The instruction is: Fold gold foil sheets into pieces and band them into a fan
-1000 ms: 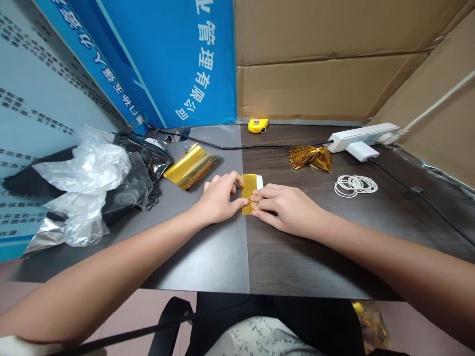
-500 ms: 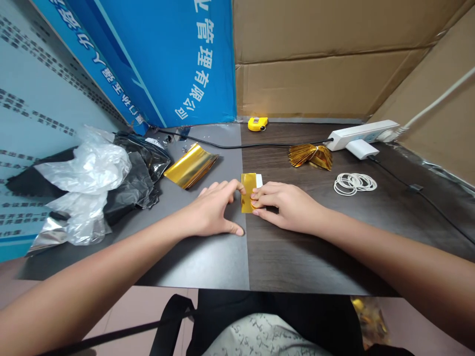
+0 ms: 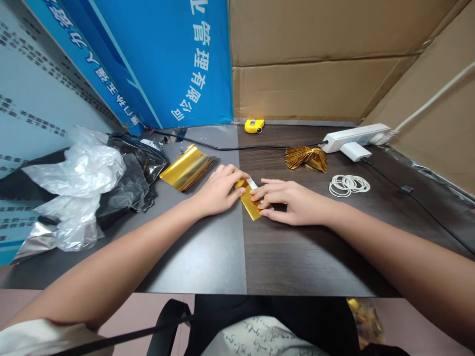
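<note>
Left hand [image 3: 217, 190]: fingers closed together, tips resting on the upper end of the gold foil strip [image 3: 247, 200].
Right hand [image 3: 293, 202]: fingers slightly spread, tips pressing the strip from the right, beside a white paper strip [image 3: 252, 184].
Gold foil strip: tilted between the hands, on the worktop [image 3: 297, 267].
Left of the hands: a curled gold foil sheet [image 3: 187, 168].
Right of the hands: a fanned gold foil bundle [image 3: 306, 159], white rubber bands [image 3: 349, 186].
Handling: the thin foil likely creases easily, so light, even fingertip pressure suits it.

Blue printed banner [image 3: 159, 59], corrugated cardboard walls [image 3: 319, 64], dark wood-grain tabletop [image 3: 297, 257], pinkish floor [image 3: 122, 309]
</note>
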Action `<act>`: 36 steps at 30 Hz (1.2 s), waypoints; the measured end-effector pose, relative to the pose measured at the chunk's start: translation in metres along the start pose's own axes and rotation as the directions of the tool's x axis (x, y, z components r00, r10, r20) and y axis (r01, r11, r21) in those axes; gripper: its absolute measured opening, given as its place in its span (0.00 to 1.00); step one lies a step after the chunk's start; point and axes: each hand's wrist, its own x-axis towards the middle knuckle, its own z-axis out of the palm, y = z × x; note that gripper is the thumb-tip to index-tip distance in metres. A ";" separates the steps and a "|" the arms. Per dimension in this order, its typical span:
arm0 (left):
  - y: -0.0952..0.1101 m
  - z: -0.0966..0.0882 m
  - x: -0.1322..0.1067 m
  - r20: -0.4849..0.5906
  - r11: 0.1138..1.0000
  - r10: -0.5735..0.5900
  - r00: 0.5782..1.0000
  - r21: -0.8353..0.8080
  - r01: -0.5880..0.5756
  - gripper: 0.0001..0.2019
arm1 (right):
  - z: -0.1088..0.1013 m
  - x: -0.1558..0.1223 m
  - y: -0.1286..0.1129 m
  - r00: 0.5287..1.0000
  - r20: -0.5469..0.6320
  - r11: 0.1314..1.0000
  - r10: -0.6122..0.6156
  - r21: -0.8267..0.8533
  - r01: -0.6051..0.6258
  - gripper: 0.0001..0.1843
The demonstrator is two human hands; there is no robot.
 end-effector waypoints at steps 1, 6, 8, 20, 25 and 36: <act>-0.001 0.001 -0.001 -0.014 1.000 -0.003 1.000 -0.011 0.003 0.14 | -0.001 -0.001 0.001 1.000 0.010 1.000 0.002 0.005 -0.002 0.08; -0.003 0.002 -0.005 -0.019 0.999 -0.024 1.000 -0.026 0.024 0.17 | -0.004 -0.001 0.007 1.000 0.008 0.999 0.022 -0.024 -0.022 0.06; -0.002 0.002 -0.006 -0.005 0.999 -0.032 0.999 -0.016 0.031 0.18 | -0.005 -0.001 0.008 1.000 0.004 0.999 0.023 -0.042 -0.023 0.06; -0.002 0.005 -0.011 -0.059 0.998 0.022 0.998 0.051 -0.019 0.13 | -0.008 -0.002 0.007 0.999 -0.007 0.998 0.049 -0.024 -0.049 0.11; 0.003 0.003 -0.012 -0.015 0.987 0.060 0.998 0.147 -0.057 0.11 | -0.008 -0.002 -0.002 0.997 0.045 0.993 0.057 -0.110 -0.052 0.12; 0.010 0.004 -0.013 0.053 0.987 0.100 0.994 0.121 -0.106 0.12 | -0.006 -0.001 0.001 0.994 0.100 0.971 0.032 -0.238 -0.007 0.18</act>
